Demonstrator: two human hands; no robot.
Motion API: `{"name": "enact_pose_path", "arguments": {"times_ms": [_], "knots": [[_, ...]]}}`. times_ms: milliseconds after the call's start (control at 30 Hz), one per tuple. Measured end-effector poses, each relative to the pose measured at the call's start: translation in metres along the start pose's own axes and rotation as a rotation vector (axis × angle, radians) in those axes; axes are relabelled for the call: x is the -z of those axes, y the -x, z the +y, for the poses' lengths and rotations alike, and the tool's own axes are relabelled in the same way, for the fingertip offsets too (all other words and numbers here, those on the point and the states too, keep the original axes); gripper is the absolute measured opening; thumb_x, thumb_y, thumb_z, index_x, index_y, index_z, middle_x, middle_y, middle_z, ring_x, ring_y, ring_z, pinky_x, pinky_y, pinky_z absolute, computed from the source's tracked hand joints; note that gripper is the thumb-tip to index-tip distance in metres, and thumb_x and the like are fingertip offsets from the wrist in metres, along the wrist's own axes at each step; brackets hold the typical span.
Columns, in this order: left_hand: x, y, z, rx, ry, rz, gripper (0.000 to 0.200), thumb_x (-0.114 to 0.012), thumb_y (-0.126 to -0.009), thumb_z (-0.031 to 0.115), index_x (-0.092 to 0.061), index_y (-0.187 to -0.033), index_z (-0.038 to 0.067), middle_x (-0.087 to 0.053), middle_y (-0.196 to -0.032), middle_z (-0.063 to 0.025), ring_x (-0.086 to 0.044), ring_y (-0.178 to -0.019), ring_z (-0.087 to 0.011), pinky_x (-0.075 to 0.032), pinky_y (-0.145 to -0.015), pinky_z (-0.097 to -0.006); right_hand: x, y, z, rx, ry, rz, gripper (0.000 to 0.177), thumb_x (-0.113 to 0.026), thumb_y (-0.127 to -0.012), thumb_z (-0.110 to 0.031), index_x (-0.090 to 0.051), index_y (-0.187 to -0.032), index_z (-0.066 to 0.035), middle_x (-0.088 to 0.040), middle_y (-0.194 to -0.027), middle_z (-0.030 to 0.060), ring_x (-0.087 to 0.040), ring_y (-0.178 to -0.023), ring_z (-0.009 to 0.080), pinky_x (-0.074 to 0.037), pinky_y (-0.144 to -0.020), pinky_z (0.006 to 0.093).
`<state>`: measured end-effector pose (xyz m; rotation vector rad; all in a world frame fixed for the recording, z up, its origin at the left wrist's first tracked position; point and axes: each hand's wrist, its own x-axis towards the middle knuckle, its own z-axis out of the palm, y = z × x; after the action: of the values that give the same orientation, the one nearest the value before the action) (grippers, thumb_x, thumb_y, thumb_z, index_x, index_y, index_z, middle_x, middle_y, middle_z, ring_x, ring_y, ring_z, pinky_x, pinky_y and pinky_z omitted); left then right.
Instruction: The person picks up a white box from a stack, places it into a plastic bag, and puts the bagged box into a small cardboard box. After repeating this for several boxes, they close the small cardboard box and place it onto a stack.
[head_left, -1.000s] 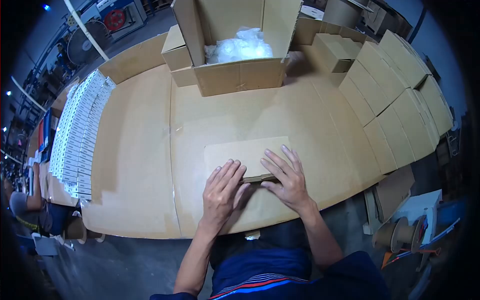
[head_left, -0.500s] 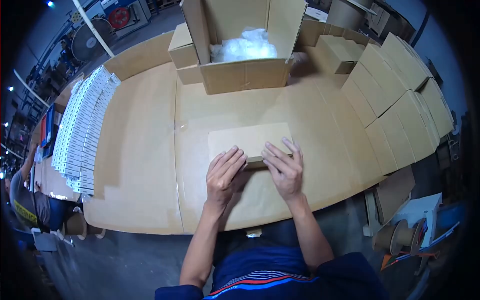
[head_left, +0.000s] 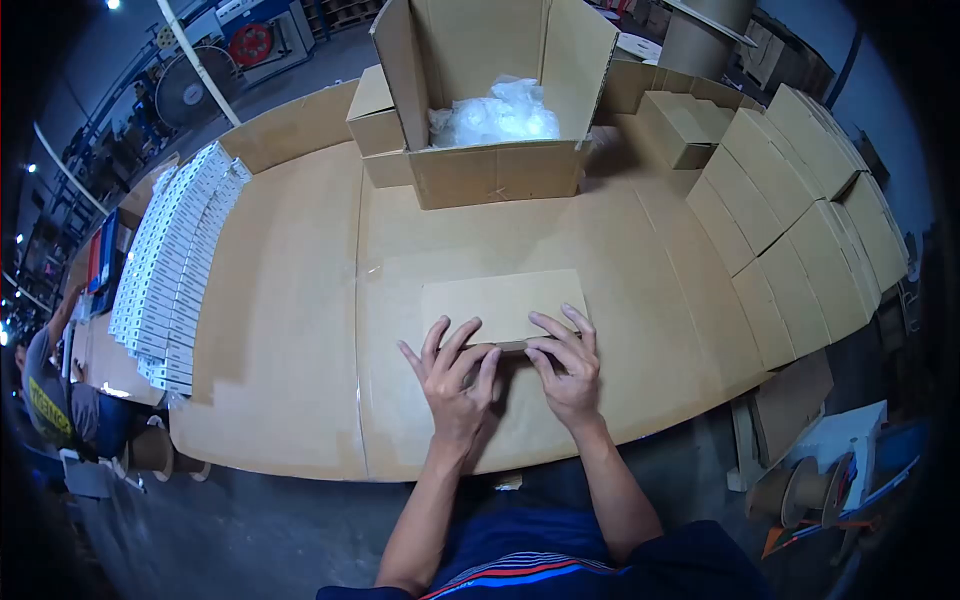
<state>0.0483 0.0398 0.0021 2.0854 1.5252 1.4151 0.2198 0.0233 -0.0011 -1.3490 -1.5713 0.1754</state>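
Observation:
A flat brown cardboard box (head_left: 500, 300) lies on the cardboard-covered table (head_left: 290, 400), its near edge towards me. At the left part of that edge is my left hand (head_left: 457, 380), thumb and index finger at the front flap and the other fingers spread over the box. My right hand (head_left: 567, 365) is at the right part of the same edge, its thumb below the rim and its fingertips on the top. Both hands pinch the near edge of the box. The inside of the box is hidden.
An open carton (head_left: 500, 175) with clear plastic wrap stands at the back. Long rows of white pieces (head_left: 175, 270) are stacked on the left. Brown boxes (head_left: 800, 240) are piled at the right, another (head_left: 685, 130) behind them. A co-worker (head_left: 55, 390) is at far left.
My left hand has opened its fingers wider and its thumb has come to the front edge. The view has tilted slightly, so the table and box appear lower.

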Motion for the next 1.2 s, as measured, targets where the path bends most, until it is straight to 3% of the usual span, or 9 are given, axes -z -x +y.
{"name": "enact_pose_path", "arguments": {"times_ms": [67, 200, 367, 767, 1200], "knots": [[-0.002, 0.001, 0.001, 0.073, 0.065, -0.029, 0.005, -0.080, -0.086, 0.017, -0.077, -0.089, 0.015, -0.067, -0.135, -0.0008, -0.043, -0.142, -0.0326, -0.008, -0.121, -0.0692, 0.000, 0.000, -0.007, -0.032, 0.031, -0.002, 0.006, -0.078, -0.087, -0.012, -0.078, -0.092, -0.009, -0.073, -0.127, 0.0027, -0.048, -0.138, 0.0348, -0.033, -0.117, 0.0452], [-0.002, -0.002, 0.012, 0.098, 0.096, 0.002, 0.006, -0.077, -0.086, 0.011, -0.073, -0.084, 0.006, -0.067, -0.135, -0.0091, -0.043, -0.141, -0.0361, -0.025, -0.119, -0.0537, -0.004, 0.002, -0.015, -0.106, -0.018, 0.005, 0.005, -0.074, -0.089, -0.011, -0.075, -0.089, -0.006, -0.070, -0.132, 0.0041, -0.044, -0.141, 0.0362, -0.026, -0.121, 0.0499], [-0.002, -0.002, 0.011, 0.080, 0.089, 0.001, 0.005, -0.076, -0.085, 0.009, -0.072, -0.084, 0.006, -0.065, -0.136, -0.0107, -0.041, -0.141, -0.0377, -0.028, -0.117, -0.0522, -0.006, 0.000, -0.020, -0.121, -0.010, 0.015, 0.004, -0.073, -0.085, -0.008, -0.070, -0.085, -0.005, -0.066, -0.138, 0.0076, -0.041, -0.143, 0.0383, -0.021, -0.122, 0.0536], [-0.005, -0.004, 0.013, 0.098, 0.088, 0.022, 0.007, -0.074, -0.085, 0.005, -0.068, -0.082, 0.003, -0.065, -0.135, -0.0108, -0.041, -0.140, -0.0385, -0.036, -0.114, -0.0489, -0.011, -0.004, -0.025, -0.141, 0.055, 0.034, 0.007, -0.071, -0.082, -0.005, -0.064, -0.080, -0.004, -0.061, -0.142, 0.0131, -0.039, -0.144, 0.0396, -0.026, -0.119, 0.0530], [-0.005, -0.002, 0.006, 0.083, 0.109, 0.015, 0.007, -0.078, -0.087, 0.010, -0.072, -0.086, 0.005, -0.067, -0.132, -0.0083, -0.043, -0.138, -0.0360, -0.037, -0.112, -0.0468, -0.011, 0.002, -0.023, -0.119, 0.024, 0.059, 0.008, -0.073, -0.088, -0.006, -0.066, -0.085, -0.003, -0.063, -0.140, 0.0136, -0.042, -0.142, 0.0400, -0.032, -0.118, 0.0496]]}}
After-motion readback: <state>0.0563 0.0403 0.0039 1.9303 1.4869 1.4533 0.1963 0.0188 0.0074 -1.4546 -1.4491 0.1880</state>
